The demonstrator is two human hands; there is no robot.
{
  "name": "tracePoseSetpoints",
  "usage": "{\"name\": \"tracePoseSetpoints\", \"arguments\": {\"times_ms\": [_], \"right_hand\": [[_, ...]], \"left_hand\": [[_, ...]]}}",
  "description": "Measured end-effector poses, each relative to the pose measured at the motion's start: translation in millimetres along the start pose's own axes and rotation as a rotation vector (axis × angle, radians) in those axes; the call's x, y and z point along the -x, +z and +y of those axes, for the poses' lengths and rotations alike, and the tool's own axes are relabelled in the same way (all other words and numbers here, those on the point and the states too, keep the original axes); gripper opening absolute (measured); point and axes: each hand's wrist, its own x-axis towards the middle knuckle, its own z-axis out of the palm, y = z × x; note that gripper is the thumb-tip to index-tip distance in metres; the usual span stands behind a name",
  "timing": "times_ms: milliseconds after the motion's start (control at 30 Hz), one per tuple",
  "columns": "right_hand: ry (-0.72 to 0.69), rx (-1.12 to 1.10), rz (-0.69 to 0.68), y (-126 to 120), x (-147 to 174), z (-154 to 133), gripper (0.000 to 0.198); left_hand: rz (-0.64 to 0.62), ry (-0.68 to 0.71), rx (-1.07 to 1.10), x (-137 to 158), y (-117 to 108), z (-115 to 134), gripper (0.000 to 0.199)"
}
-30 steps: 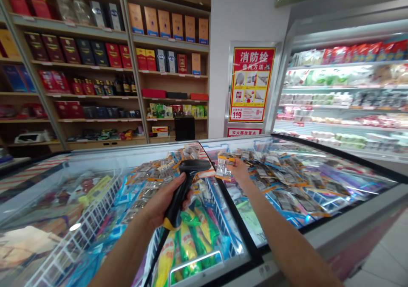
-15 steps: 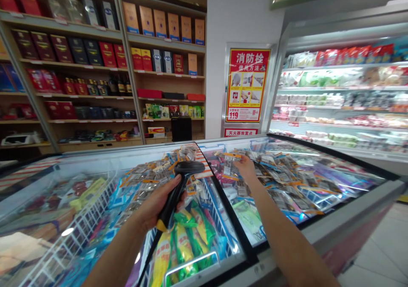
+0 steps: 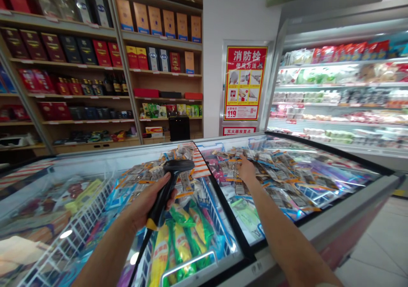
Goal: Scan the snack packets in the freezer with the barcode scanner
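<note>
My left hand (image 3: 156,198) is wrapped round the grip of a black barcode scanner (image 3: 168,189); its cable runs down past my forearm. The scanner's head is over the left glass of a chest freezer, close to a heap of small clear packets with orange edges (image 3: 140,174). My right hand (image 3: 247,170) reaches over the right glass, its fingers closed at a small packet (image 3: 233,170) at the left side of another pile of packets (image 3: 280,172). Its fingertips are partly hidden among the packets.
Beneath the glass lie green-and-yellow ice-cream packs (image 3: 183,244) in a white wire basket (image 3: 208,202). A black frame bar (image 3: 223,198) divides the freezer top. Shelves of boxes (image 3: 86,66) stand behind, left; a lit chiller (image 3: 344,91) is at right.
My right hand has lowered the packet onto the pile's left side. My left hand and the scanner have shifted slightly left, and the view has turned a little.
</note>
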Motion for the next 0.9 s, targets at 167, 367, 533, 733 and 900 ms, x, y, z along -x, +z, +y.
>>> {"name": "tracePoseSetpoints", "arguments": {"times_ms": [167,367,533,733,900], "right_hand": [[-0.020,0.070,-0.009,1.1,6.0,-3.4,0.029],[0.048,0.060,0.035,-4.1,7.7,-5.1,0.028],[-0.086,-0.007,0.119,-13.1,18.4,-30.9,0.028],[-0.335,-0.233,-0.129,-2.7,52.4,-102.0,0.032],[-0.313,-0.277,-0.299,14.1,74.7,-139.6,0.041]], "left_hand": [[0.072,0.004,0.012,1.9,-8.0,6.2,0.030],[0.140,0.028,-0.009,0.7,-16.7,10.4,0.028],[0.156,0.052,-0.057,1.2,-16.2,11.8,0.030],[0.194,0.069,-0.028,4.0,-16.9,16.4,0.029],[0.161,0.084,-0.001,5.0,-16.7,17.6,0.027]]}}
